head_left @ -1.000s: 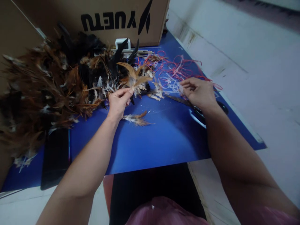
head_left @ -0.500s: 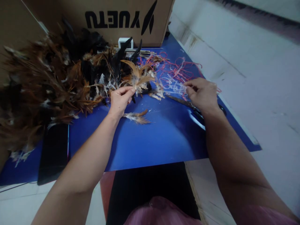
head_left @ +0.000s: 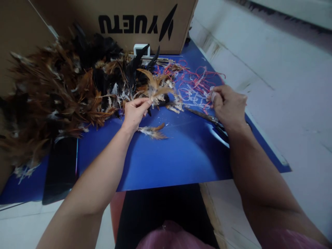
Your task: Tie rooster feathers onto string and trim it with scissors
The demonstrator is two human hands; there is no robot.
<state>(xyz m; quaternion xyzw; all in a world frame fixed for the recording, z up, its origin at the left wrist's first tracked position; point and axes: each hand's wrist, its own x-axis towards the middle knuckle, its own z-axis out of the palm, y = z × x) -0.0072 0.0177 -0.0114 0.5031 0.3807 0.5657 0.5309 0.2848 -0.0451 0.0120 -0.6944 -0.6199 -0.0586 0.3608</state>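
Note:
My left hand [head_left: 136,111] is closed in a pinch on the base of a small bunch of light-brown feathers [head_left: 155,85], their tips fanned upward. Over the right side of the table, my right hand [head_left: 229,106] pinches a thin whitish strip [head_left: 211,96]; where it ends among the strings is hard to make out. Red and white strings [head_left: 198,81] lie tangled just behind that hand. Scissors [head_left: 216,121] rest beneath it, blades pointing left and handles partly covered by my wrist. One loose feather [head_left: 154,131] lies on the table below my left hand.
A large heap of brown and black feathers [head_left: 59,93] covers the table's left side. Behind stands a cardboard box [head_left: 145,7] with a small white device [head_left: 141,49] before it. A dark flat phone-like object [head_left: 61,169] lies at the blue table's [head_left: 171,162] front left.
My right hand has drawn slightly to the right with the whitish strip. My left hand keeps its pinch on the feathers. The whole view has shifted a little.

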